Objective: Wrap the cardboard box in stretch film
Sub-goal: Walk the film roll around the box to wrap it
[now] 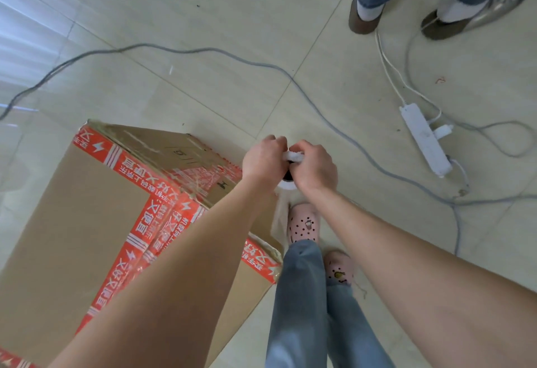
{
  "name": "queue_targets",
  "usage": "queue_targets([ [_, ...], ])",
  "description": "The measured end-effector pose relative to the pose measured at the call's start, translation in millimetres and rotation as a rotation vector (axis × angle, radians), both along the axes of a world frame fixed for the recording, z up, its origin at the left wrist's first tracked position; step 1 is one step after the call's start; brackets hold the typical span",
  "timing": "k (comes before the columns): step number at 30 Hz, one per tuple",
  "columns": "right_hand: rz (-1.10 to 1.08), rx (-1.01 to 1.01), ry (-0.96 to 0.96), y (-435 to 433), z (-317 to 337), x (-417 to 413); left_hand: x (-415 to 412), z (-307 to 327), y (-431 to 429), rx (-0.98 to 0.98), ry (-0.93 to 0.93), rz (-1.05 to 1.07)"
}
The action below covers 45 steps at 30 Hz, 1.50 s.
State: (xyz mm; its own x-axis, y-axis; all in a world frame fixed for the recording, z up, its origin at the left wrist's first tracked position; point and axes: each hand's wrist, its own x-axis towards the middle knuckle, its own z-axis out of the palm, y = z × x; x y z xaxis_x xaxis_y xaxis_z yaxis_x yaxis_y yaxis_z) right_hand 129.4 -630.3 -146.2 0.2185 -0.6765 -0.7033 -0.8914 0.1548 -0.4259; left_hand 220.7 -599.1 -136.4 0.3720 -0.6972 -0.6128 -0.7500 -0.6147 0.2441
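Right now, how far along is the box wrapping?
Early, it seems: glossy film appears only on the far face of the cardboard box. In hand: left hand and right hand grip the film roll beside the box, film bunched between them. Left: the near faces look bare.

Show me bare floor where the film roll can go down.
Bare: beige tile floor between the red-taped cardboard box and the long grey cable, and beyond that cable. Crowded: around the white power strip and its cords.
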Motion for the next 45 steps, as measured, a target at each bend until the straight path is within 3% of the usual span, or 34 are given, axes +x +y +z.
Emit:
queue_targets([
  [5,0.023,-0.032,-0.038,-8,3,18,20,-4,11,0.003,0.049,0.471],
  [11,-0.112,0.127,-0.019,-13,3,53,42,-1,14,0.005,0.229,0.951],
  [13,-0.083,0.114,-0.020,-18,4,61,46,-1,12,0.066,0.253,0.908],
  [18,-0.007,0.113,0.000,-28,6,69,60,-1,-9,0.064,0.092,0.323],
  [21,0.103,0.091,-0.003,-34,9,73,66,-1,-20,0.056,0.007,0.143],
  [24,0.206,0.035,0.001,-43,11,79,73,-2,-25,0.055,0.015,0.237],
  [29,0.314,-0.054,0.001,-63,10,107,84,-1,-28,-0.009,0.065,0.722],
  [33,0.354,0.002,-0.001,-71,11,126,88,-1,-26,-0.036,0.112,1.056],
  [35,0.390,0.019,-0.002,-71,10,133,93,0,-27,0.026,0.055,0.966],
  [41,0.510,0.003,-0.010,-73,11,141,113,-1,-34,0.035,-0.077,0.427],
  [45,0.605,-0.049,-0.027,-82,12,155,130,-3,-41,0.053,-0.079,0.435],
])
